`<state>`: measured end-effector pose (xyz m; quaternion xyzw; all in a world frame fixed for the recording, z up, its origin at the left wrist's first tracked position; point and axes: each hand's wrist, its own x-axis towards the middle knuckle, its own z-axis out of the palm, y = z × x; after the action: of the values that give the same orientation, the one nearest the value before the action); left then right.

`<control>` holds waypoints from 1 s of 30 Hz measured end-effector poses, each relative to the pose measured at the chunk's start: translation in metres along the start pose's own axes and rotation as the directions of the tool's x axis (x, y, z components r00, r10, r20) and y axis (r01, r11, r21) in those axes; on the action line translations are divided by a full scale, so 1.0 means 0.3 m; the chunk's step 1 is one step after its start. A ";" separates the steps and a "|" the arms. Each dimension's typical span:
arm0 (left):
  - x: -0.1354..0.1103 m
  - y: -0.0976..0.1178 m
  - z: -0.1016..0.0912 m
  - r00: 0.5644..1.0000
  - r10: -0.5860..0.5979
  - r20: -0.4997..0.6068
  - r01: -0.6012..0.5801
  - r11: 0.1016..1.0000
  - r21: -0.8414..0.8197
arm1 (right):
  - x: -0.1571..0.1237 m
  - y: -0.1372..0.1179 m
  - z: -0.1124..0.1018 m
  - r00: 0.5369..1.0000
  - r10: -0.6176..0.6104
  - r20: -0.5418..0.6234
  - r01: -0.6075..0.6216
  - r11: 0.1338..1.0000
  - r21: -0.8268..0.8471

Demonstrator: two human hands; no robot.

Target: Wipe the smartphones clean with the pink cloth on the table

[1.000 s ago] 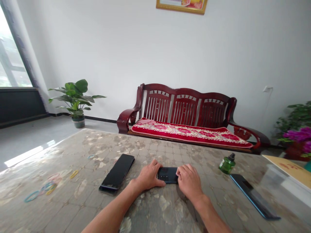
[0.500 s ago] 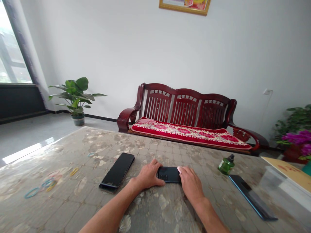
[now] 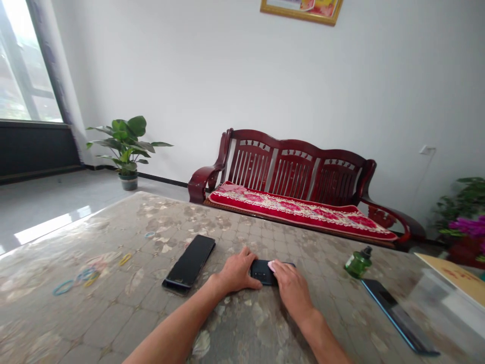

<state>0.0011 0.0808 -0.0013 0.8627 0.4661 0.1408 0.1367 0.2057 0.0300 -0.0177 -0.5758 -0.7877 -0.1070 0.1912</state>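
Observation:
A dark smartphone point(image 3: 262, 276) lies back side up on the patterned tablecloth, its camera block near the left end. My left hand point(image 3: 238, 272) grips that left end between thumb and fingers. Under the fingertips of my right hand point(image 3: 291, 284) is a small whitish-pink pad point(image 3: 271, 266), pressed on the phone's back; its material is hard to make out. The right hand covers part of the phone, whose far right corner shows past the fingers. To the left, a black phone point(image 3: 191, 260) lies screen up, apparently on top of another flat thing.
At the right stand a green pump bottle point(image 3: 358, 263), a blue-edged phone point(image 3: 399, 316) and a clear box with a yellowish lid point(image 3: 454, 275). Several coloured bands point(image 3: 85, 275) lie at the left. Beyond the table point(image 3: 159, 207) is a red wooden bench point(image 3: 291, 174).
My right hand has slid left along the phone's back with the pad, uncovering the far right corner. My left hand keeps its grip. The whole view has shifted slightly.

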 end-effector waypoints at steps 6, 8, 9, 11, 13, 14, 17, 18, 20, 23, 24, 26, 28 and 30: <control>0.002 0.001 -0.006 1.000 -0.017 0.006 0.017 1.000 -0.005 | 0.021 0.065 -0.020 0.993 0.105 0.051 -0.098 0.987 -0.130; 0.003 0.000 -0.005 1.000 -0.020 0.008 0.020 1.000 -0.010 | 0.036 0.026 -0.012 0.996 0.072 0.061 -0.063 0.989 -0.137; 0.003 -0.001 -0.003 1.000 -0.021 0.007 0.021 1.000 -0.011 | 0.044 -0.004 -0.006 0.996 0.057 0.063 -0.048 0.989 -0.139; 0.004 -0.003 0.002 1.000 -0.021 0.002 0.021 1.000 -0.011 | 0.061 -0.073 0.007 0.997 0.031 0.076 -0.020 0.990 -0.140; 0.004 -0.004 0.007 1.000 -0.019 -0.007 0.019 1.000 -0.016 | 0.075 -0.133 0.017 0.994 0.016 0.107 0.000 0.990 -0.141; 0.004 -0.004 0.007 1.000 -0.019 -0.009 0.019 1.000 -0.020 | 0.079 -0.154 0.020 0.993 0.007 0.121 0.010 0.990 -0.141; 0.000 0.002 0.000 1.000 -0.018 -0.004 0.018 1.000 -0.022 | 0.072 -0.161 0.018 0.991 -0.032 0.133 0.045 0.994 -0.099; -0.002 0.006 -0.005 1.000 -0.020 0.001 0.020 1.000 -0.017 | 0.065 -0.145 0.013 0.991 -0.043 0.126 0.054 0.995 -0.079; -0.004 0.013 -0.016 0.999 -0.029 0.015 0.029 1.000 -0.003 | 0.045 -0.095 -0.001 0.993 -0.043 0.108 0.049 0.997 -0.052; -0.006 0.020 -0.025 0.999 -0.039 0.022 0.039 0.999 0.007 | 0.014 -0.002 -0.023 0.995 0.031 0.094 -0.025 0.998 -0.064; -0.007 0.020 -0.025 0.999 -0.039 0.021 0.039 0.999 0.009 | 0.004 0.023 -0.028 0.993 0.067 0.094 -0.060 0.995 -0.078; -0.006 0.018 -0.021 0.999 -0.037 0.017 0.037 0.999 0.013 | -0.013 0.052 -0.029 0.990 0.114 0.088 -0.104 0.989 -0.103; -0.004 0.012 -0.012 0.999 -0.035 0.009 0.035 0.999 0.015 | -0.027 0.045 -0.017 0.992 0.101 0.074 -0.092 0.989 -0.119; -0.002 0.005 -0.004 0.999 -0.033 0.000 0.033 0.999 0.013 | -0.040 0.008 0.005 0.998 0.039 0.045 -0.033 0.991 -0.133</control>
<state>0.0015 0.0795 0.0002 0.8557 0.4813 0.1352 0.1337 0.2109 0.0208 -0.0243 -0.6036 -0.7728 -0.1416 0.1357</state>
